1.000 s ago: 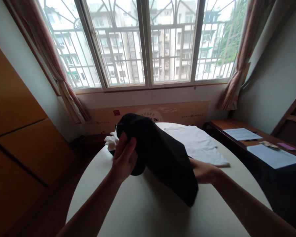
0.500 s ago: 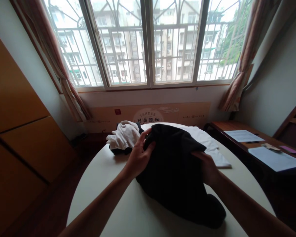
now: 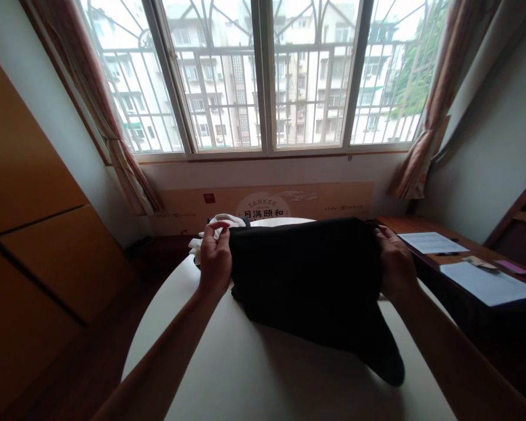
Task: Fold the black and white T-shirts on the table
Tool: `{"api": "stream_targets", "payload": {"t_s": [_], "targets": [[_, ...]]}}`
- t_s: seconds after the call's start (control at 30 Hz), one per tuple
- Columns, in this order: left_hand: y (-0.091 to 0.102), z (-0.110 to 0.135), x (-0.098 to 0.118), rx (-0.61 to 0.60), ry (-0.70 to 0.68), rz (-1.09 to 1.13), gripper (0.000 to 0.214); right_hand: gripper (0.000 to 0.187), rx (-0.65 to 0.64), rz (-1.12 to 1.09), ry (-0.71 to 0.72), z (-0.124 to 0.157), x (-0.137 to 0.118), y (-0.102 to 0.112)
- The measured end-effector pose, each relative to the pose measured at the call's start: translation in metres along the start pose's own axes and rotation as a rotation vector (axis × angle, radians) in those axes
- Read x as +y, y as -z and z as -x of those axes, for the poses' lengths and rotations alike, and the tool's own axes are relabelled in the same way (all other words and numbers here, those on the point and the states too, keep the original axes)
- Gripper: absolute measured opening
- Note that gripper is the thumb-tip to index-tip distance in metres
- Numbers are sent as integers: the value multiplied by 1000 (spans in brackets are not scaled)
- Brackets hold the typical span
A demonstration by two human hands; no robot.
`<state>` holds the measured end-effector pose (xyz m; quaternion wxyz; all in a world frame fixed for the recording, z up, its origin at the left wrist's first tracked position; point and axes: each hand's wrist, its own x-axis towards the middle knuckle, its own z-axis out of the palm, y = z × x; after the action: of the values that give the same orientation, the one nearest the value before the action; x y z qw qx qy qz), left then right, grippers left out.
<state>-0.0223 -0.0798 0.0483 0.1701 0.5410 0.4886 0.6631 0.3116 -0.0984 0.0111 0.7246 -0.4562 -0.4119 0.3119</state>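
Observation:
A black garment is stretched between my two hands above the round white table. My left hand pinches its upper left corner. At the upper right edge my right hand grips the cloth, thumb in front and the other fingers partly hidden. One narrow part of the garment, perhaps a sleeve or leg, droops toward the lower right. Its exact kind does not show. Behind my left hand lies a crumpled white cloth, mostly covered from view.
A wooden side table on the right bears white papers, a pink slip and a small item. Beyond the round table are a cardboard panel and a barred window. An orange-brown cabinet stands at the left.
My hands have moved apart, the left one leftward and the right one up and rightward. Bunched before, the black garment is now pulled wide and hides the white cloth on the right.

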Motion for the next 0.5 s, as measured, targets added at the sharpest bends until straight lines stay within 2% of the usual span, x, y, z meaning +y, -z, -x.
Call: {"api": "stream_targets", "payload": {"t_s": [0.03, 0.07, 0.13, 0.2, 0.3, 0.33, 0.37, 0.43, 0.47, 0.5], "targets": [[3, -2, -1, -12, -12, -57, 25, 29, 6, 13, 13, -1, -1, 1], [5, -4, -2, -76, -36, -130, 30, 29, -6, 29, 24, 0, -1, 0], [9, -2, -3, -304, -94, -310, 45, 31, -60, 39, 40, 7, -5, -4], [9, 7, -4, -506, -148, -517, 64, 34, -155, 3, 42, 19, -10, -10], [-2, 31, -4, -678, -285, -665, 86, 36, -339, -73, 34, 39, -22, -16], [-8, 40, -4, -758, -350, -637, 84, 36, -393, -87, 36, 45, -27, -17], [-14, 47, -4, -848, -410, -589, 74, 35, -433, -97, 40, 48, -30, -17], [-23, 58, -3, -974, -477, -527, 39, 35, -468, -107, 50, 51, -34, -15], [-25, 60, -2, -979, -487, -537, 26, 34, -458, -111, 54, 50, -35, -14], [-24, 59, 0, -949, -491, -568, 24, 34, -429, -115, 59, 48, -34, -12]]}}
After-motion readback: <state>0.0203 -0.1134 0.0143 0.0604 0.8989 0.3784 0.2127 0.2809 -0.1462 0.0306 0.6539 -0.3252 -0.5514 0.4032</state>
